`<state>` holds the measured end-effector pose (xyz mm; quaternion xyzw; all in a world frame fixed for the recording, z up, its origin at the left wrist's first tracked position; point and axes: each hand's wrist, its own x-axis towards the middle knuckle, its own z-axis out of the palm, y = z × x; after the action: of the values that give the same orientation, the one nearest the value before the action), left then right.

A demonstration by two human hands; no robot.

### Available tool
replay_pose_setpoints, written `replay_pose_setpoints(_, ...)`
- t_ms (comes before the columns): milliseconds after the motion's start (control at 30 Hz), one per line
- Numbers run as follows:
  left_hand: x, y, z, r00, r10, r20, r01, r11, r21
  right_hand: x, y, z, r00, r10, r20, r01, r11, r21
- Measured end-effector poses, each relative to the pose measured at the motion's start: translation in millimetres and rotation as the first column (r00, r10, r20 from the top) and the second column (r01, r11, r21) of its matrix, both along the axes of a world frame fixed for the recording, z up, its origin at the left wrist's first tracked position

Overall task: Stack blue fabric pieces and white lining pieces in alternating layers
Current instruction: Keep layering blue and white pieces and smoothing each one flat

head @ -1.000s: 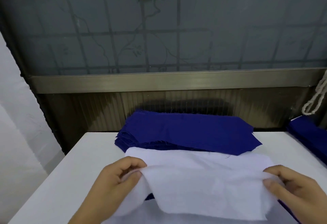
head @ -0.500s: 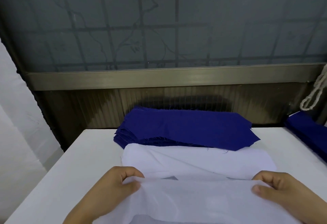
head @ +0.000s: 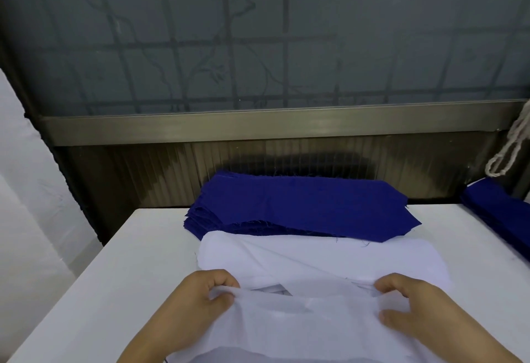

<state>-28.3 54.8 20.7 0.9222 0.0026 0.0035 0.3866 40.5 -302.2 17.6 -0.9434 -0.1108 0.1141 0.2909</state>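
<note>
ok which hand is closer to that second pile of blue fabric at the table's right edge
Right. The right hand grips the white lining piece on the side toward the blue pile at the right edge; the left hand holds the lining's opposite end, farther away.

Thin, soft white lining cloth (head: 309, 319), matt and slightly sheer, wrinkles between both hands. Beyond the fingers, the stack of deep-blue woven fabric pieces (head: 301, 207) looks matt, its edges frayed. The smooth white tabletop (head: 137, 253) is matt; farther back runs a brushed metal rail (head: 258, 127).
</note>
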Motion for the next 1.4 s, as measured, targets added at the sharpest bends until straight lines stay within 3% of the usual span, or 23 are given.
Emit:
replay_pose_setpoints(333,0,-4,0,0.997,0.045,0.057,-0.042,0.998,-0.045,18,0,15,0.993,-0.066,0.103,0.055,0.993,0.107)
replay_pose_setpoints(500,1,-2,-4,0.999,0.019,0.028,-0.020,1.000,0.010,28,-3,24,0.995,0.052,-0.088,-0.061,0.994,-0.095)
replay_pose_setpoints(667,2,-3,-6,0.999,0.011,0.033,-0.011,1.000,0.006,15,7,10,0.982,0.100,-0.160,-0.115,0.990,-0.082)
replay_pose_setpoints(1100,5,-10,-11,0.996,0.082,0.047,-0.082,0.997,-0.006,25,7,21,0.977,-0.017,0.211,0.027,0.998,-0.048)
replay_pose_setpoints(1267,4,-22,-7,0.982,0.114,0.150,-0.101,0.991,-0.092,58,18,54,0.925,0.036,0.377,0.029,0.986,-0.165)
replay_pose_setpoints(1400,4,-30,-7,0.971,0.141,0.194,-0.121,0.986,-0.112,80,32,61,0.927,0.061,0.370,0.018,0.978,-0.206)
